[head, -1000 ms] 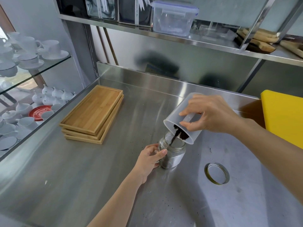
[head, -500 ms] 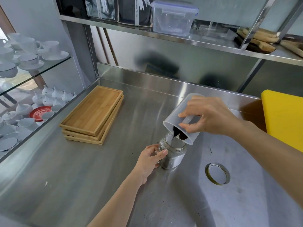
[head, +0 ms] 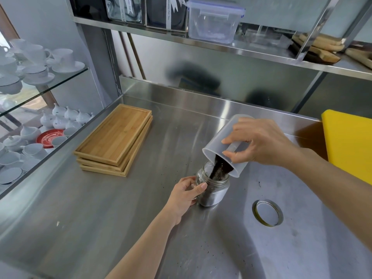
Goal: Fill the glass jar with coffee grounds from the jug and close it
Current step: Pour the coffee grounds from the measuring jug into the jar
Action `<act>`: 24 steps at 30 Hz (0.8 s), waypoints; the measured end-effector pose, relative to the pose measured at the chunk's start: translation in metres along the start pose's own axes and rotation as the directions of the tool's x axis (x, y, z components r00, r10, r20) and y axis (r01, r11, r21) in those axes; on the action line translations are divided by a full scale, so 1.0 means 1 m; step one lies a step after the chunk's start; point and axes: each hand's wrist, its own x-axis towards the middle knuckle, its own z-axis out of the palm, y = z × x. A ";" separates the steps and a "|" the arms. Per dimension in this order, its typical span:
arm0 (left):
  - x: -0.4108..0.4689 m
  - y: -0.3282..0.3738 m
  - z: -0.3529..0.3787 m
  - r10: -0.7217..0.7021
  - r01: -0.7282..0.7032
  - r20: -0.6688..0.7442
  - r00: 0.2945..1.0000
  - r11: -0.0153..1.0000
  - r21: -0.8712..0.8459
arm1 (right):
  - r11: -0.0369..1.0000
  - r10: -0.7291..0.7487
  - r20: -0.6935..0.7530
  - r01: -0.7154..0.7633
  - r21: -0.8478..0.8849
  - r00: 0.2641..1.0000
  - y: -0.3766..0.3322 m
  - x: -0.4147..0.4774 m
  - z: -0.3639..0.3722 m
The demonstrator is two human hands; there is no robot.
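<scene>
A small glass jar [head: 216, 193] stands upright on the steel counter [head: 120, 218], dark coffee grounds showing in its lower half. My left hand [head: 186, 195] grips its left side. My right hand [head: 259, 143] holds a translucent plastic jug [head: 218, 147] by its handle, tipped steeply with the mouth over the jar. A thick dark stream of coffee grounds [head: 218, 171] runs from the jug's lip into the jar's mouth. The jar's metal lid [head: 267, 215] lies flat on the counter, to the right of the jar.
A stack of bamboo trays [head: 114, 139] lies to the left. A yellow board [head: 350, 143] sits at the right edge. Loose grounds speckle the counter near the jar. Glass shelves of white cups [head: 36, 63] stand at far left; a steel shelf with a plastic box [head: 213, 20] hangs above.
The stream of grounds has thickened from a thin trickle to a heavy pour. Both hands and the jar stay in place.
</scene>
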 end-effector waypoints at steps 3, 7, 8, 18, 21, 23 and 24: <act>0.001 0.000 0.000 -0.001 0.001 0.003 1.000 1.000 0.006 | 1.000 -0.008 -0.020 0.008 -0.023 1.000 -0.001 0.002 -0.003; 0.000 0.001 0.001 0.001 -0.001 0.004 1.000 1.000 0.003 | 0.998 -0.032 -0.037 0.030 -0.062 0.999 -0.002 0.002 -0.004; 0.000 0.001 0.001 -0.001 0.001 0.002 1.000 1.000 0.005 | 0.997 -0.045 -0.035 0.042 -0.069 0.998 -0.002 0.002 -0.003; 0.001 0.000 0.004 0.006 -0.006 0.006 1.000 1.000 0.000 | 0.993 -0.075 -0.053 0.070 -0.097 0.996 -0.003 0.001 0.002; 0.001 0.000 0.004 0.010 -0.010 0.001 1.000 1.000 0.006 | 0.995 -0.056 -0.065 0.050 -0.085 0.996 -0.002 0.003 0.001; 0.002 -0.001 0.003 0.010 -0.010 -0.001 1.000 1.000 0.013 | 0.995 -0.064 -0.062 0.058 -0.086 0.996 -0.001 0.004 -0.001; 0.002 -0.001 0.003 0.011 -0.011 0.001 1.000 1.000 0.015 | 0.994 -0.069 -0.056 0.064 -0.089 0.996 -0.001 0.004 -0.002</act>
